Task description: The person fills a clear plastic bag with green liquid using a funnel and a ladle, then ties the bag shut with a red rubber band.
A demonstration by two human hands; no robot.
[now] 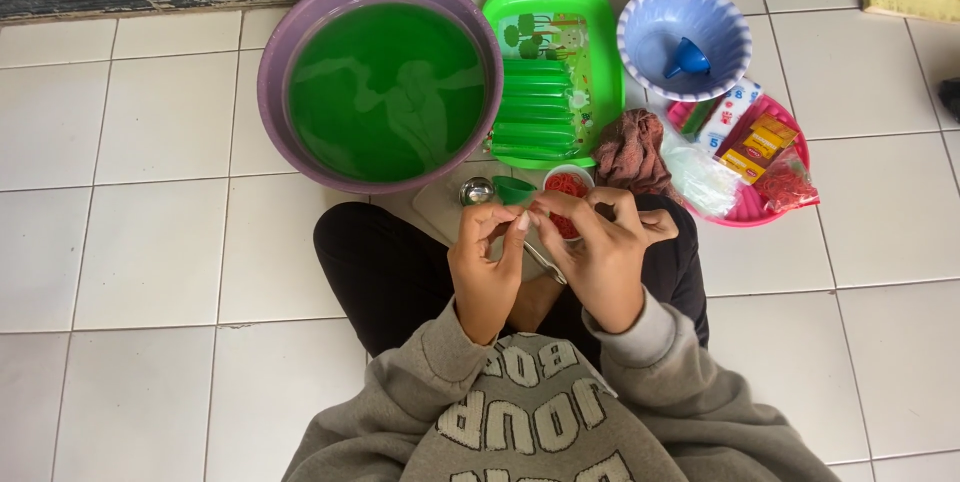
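A: What do the hands hold?
B: The left hand [487, 267] and right hand [600, 252] pinch something small between fingertips, possibly a red band.
A: Risk?
B: It may slip toward the red-filled cup [567, 185] just beyond the fingers.

Floor layout, seen from above

Purple plastic basin [290, 52] lies left of green plastic tray [600, 22]; pale blue plastic bowl [640, 32] right, pink round tray [745, 210] before it.

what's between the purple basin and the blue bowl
A green tray holding a row of filled green tubes lies between the purple basin and the blue bowl, seen in the head view.
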